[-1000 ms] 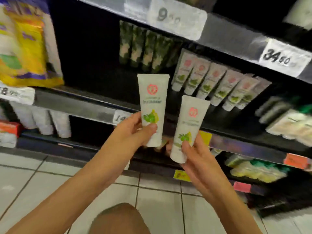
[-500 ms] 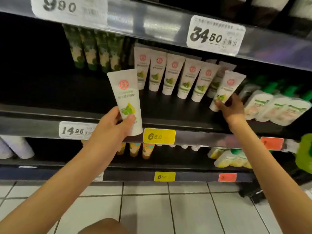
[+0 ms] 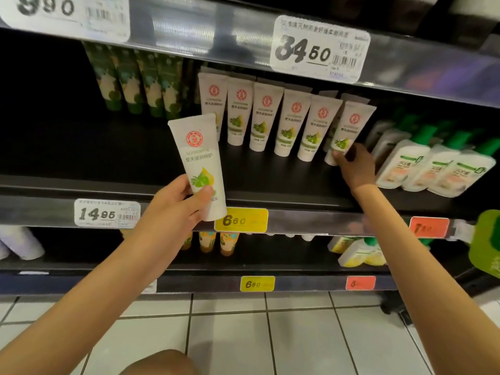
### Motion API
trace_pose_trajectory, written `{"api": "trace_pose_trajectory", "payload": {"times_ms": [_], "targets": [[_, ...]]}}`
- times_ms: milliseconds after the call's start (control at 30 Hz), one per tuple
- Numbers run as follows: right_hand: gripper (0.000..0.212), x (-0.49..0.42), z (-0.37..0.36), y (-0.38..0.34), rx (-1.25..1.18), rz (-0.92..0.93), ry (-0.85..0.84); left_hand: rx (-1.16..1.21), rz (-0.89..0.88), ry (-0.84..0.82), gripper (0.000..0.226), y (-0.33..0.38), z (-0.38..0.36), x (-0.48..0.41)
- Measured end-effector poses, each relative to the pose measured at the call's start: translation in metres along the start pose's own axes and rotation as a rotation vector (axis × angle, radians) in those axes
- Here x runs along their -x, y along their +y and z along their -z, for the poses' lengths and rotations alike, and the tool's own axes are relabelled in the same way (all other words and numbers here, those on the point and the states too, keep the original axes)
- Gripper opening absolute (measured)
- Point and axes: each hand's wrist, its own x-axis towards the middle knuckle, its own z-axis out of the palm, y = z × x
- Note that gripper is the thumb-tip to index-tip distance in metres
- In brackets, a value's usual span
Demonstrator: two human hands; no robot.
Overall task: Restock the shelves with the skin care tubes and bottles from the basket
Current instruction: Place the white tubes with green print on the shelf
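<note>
A white tube is held by the left hand in front of the shelf. It is gripped near its bottom end. The thumb is laid across the front and the other fingers are curled round the back. The tube is held upright, tipped a little to the left, with its cap end down. A round red mark and a green and yellow leaf picture can be seen on it. The tube is not on the shelf. It is held in the air at the near edge, just above a yellow tag.

Farther back on the shelf, a row of the same white tubes is stood cap down. The end tube, at the right of the row, is gripped at its bottom by the right hand. The thumb is pressed on its front and the fingers are curled behind it. It cannot be told if this tube is touching the shelf.

Green tubes are stood at the far left. White bottles with green caps are lined up just right of the right hand. A white tag is stuck on the shelf edge, left of the yellow tag.
</note>
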Motion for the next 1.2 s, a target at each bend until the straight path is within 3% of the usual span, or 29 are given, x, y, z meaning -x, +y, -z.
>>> {"api": "trace_pose_trajectory", "payload": {"times_ms": [100,200,367,533,867,1200], "targets": [[0.047,0.029,0.011,-0.007,0.031,-0.108,0.043,0.066,-0.003,-0.02,0.023,0.0,0.0,0.0],[0.037,0.095,0.009,-0.025,-0.18,0.026,0.118,0.057,-0.027,-0.009,0.024,-0.001,-0.002,-0.001],[0.042,0.167,-0.02,-0.093,-0.309,0.367,-0.52,-0.081,-0.117,-0.054,0.025,-0.003,-0.014,-0.002],[0.035,0.16,-0.041,-0.123,-0.314,0.393,-0.597,-0.152,-0.224,-0.05,0.025,0.01,0.0,-0.008],[0.041,0.091,-0.119,-0.137,-0.099,0.313,-0.437,-0.131,-0.209,-0.048,0.027,0.014,0.047,0.003],[0.041,0.075,-0.142,-0.137,-0.186,0.312,-0.326,-0.043,-0.146,-0.02,0.025,0.001,0.079,0.014]]}}
